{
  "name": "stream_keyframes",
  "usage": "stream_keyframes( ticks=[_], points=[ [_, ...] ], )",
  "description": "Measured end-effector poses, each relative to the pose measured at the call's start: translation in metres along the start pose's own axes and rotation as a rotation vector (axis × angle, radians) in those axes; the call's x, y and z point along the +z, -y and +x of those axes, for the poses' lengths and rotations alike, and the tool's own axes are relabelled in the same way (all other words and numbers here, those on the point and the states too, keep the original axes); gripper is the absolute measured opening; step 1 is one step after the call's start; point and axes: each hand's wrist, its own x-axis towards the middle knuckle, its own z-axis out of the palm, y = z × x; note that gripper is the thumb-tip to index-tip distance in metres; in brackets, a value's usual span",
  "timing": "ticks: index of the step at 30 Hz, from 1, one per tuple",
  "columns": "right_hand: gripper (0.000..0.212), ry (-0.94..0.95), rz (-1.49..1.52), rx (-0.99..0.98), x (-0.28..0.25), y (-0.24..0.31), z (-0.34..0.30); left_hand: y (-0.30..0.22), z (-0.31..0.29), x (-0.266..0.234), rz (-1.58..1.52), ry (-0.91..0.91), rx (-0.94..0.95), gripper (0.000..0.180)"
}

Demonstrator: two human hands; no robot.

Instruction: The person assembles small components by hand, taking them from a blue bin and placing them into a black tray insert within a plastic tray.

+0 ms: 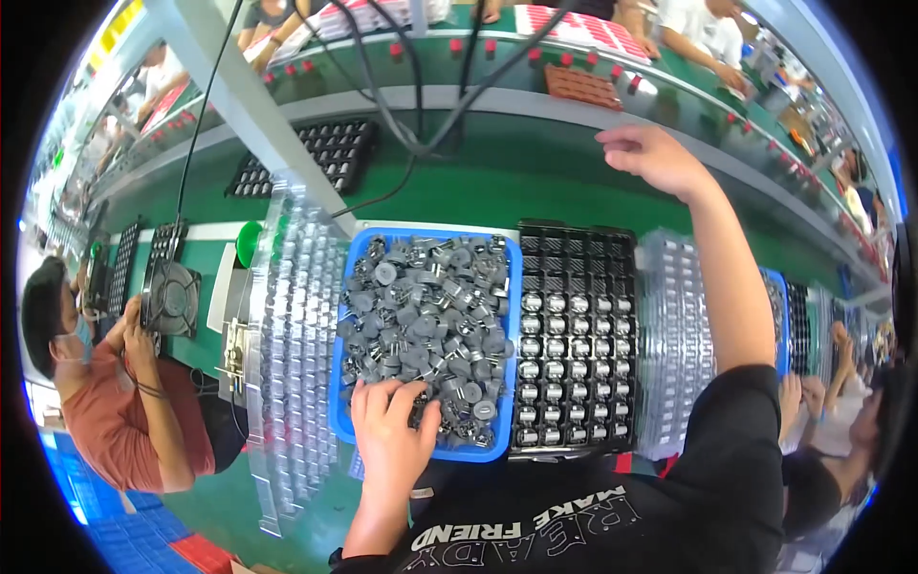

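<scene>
A blue bin (513, 316) in front of me is heaped with small dark grey round parts (426, 297) that have metal pins. My left hand (392, 430) reaches over its near edge, fingers curled, with a small dark part between thumb and forefinger. To the bin's right lies a black tray (574, 256) with rows of pockets. Silvery cylindrical parts fill its nearer rows, and its far rows hold none. My right hand (660, 163) is stretched out over the green conveyor belt, beyond the tray. Its fingers are extended and loosely apart, with nothing visible in them.
Clear plastic trays are stacked left (301, 354) and right (674, 335). Another filled black tray (335, 153) lies on the green belt (507, 163). A metal post (253, 115) and hanging black cables (416, 105) cross the view. Co-workers sit on both sides, one beside a fan (172, 298).
</scene>
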Motion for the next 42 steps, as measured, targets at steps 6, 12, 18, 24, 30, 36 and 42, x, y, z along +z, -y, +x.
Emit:
stream_keyframes(
  ticks=[6, 12, 18, 24, 30, 36, 42],
  points=[
    [0.052, -0.226, 0.327, -0.128, 0.003, 0.039, -0.207, -0.006, 0.001, 0.004, 0.098, 0.01, -0.007, 0.027],
    [0.046, -0.565, 0.478, 0.043, 0.071, 0.019, -0.369, -0.003, 0.011, -0.005, -0.07, -0.026, -0.048, 0.022],
    [0.032, -0.633, -0.011, 0.411, 0.116, -0.028, -0.358, 0.005, 0.006, -0.002, -0.239, -0.113, -0.196, 0.026],
    [0.036, -0.683, -0.251, 0.442, 0.108, -0.085, -0.345, 0.004, -0.003, 0.013, -0.39, -0.278, -0.076, 0.028],
    [0.037, -0.755, -0.25, 0.45, 0.045, -0.121, -0.276, 0.011, -0.016, 0.001, -0.618, -0.335, -0.053, 0.03],
    [0.036, -0.602, -0.233, 0.607, 0.027, -0.174, -0.258, -0.02, -0.004, 0.005, -1.218, -0.213, -0.284, 0.038],
    [0.024, -0.662, -0.124, 0.477, 0.037, -0.168, -0.261, -0.009, -0.011, 0.007, -1.493, -0.02, -0.326, 0.03]
  ],
)
